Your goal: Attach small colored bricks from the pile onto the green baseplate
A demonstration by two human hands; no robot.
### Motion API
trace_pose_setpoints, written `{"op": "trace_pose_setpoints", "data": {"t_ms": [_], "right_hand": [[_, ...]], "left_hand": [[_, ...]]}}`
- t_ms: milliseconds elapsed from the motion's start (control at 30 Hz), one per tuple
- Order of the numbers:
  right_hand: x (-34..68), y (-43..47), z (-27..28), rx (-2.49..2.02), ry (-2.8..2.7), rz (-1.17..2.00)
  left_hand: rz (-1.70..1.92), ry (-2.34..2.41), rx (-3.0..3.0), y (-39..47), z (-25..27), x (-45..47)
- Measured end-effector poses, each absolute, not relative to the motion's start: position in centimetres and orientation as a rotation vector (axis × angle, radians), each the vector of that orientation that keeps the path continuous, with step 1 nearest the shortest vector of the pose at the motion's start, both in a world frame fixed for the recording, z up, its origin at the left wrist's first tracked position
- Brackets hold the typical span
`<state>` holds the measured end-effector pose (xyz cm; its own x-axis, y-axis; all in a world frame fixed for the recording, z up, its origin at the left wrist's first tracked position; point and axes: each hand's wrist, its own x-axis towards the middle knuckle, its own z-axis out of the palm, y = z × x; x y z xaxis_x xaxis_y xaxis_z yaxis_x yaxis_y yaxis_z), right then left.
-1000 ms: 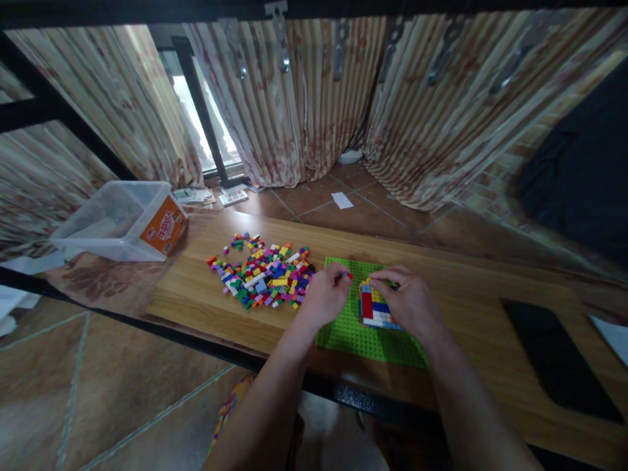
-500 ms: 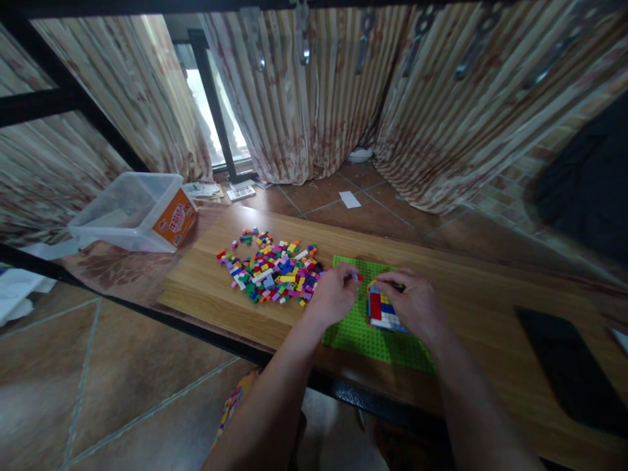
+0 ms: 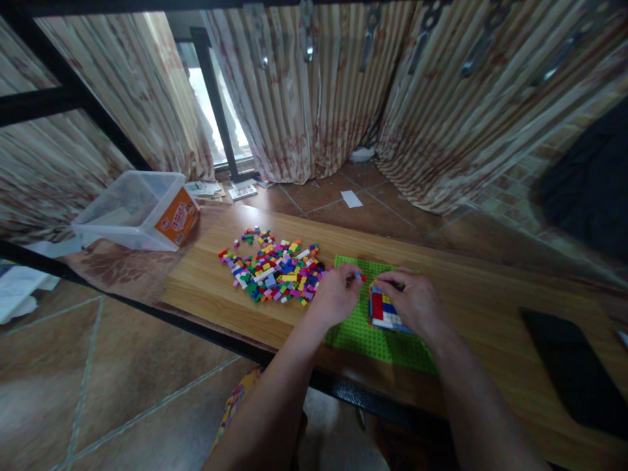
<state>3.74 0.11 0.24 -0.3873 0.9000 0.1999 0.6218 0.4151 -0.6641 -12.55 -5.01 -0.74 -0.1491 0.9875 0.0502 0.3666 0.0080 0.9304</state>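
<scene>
My left hand (image 3: 339,292) is closed in a pinch on small toy bricks (image 3: 362,277), one red and one pale blue, above the green baseplate (image 3: 350,337). On that plate stands a low toy brick build (image 3: 385,313) with red, white, blue and yellow bricks on top. My right hand (image 3: 411,297) reaches over the build from the right and covers much of it. Its thumb and fingers are closed at the far left corner, touching the build. Whether a loose brick is between those fingers is hidden.
A heap of loose coloured bricks (image 3: 275,271) lies left of the baseplate on the wooden table (image 3: 196,281). Behind it at the left stands a clear plastic bin (image 3: 127,209) with an orange label. A flat black object (image 3: 569,366) rests at the table's right.
The whole view has shifted very slightly. Both hands keep nearly the same pose over the baseplate, and the bricks in my left hand are still there.
</scene>
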Motion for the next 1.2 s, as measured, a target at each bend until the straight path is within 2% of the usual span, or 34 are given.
{"op": "trace_pose_setpoints", "data": {"t_ms": [333, 567, 767, 1067, 1200], "right_hand": [[3.9, 0.5, -0.1, -1.292, -2.083, 0.79], [4.4, 0.5, -0.3, -1.279, -2.098, 0.805], [4.5, -0.5, 1.2, -1.222, -1.859, 0.756], [2.9, -1.4, 3.3, -1.121, -1.627, 1.167], [2.9, -1.5, 3.9, -1.097, -1.556, 1.219]], "left_hand": [[1.122, 1.581, 1.434, -5.2, -0.7, -12.5], [1.247, 1.466, 1.436, -5.5, -0.2, -12.6], [1.407, 1.411, 1.356, -5.7, 0.5, -12.1], [1.679, 1.214, 1.227, -5.4, 1.2, -10.3], [1.679, 1.13, 1.164, -5.4, 1.6, -10.2]]}}
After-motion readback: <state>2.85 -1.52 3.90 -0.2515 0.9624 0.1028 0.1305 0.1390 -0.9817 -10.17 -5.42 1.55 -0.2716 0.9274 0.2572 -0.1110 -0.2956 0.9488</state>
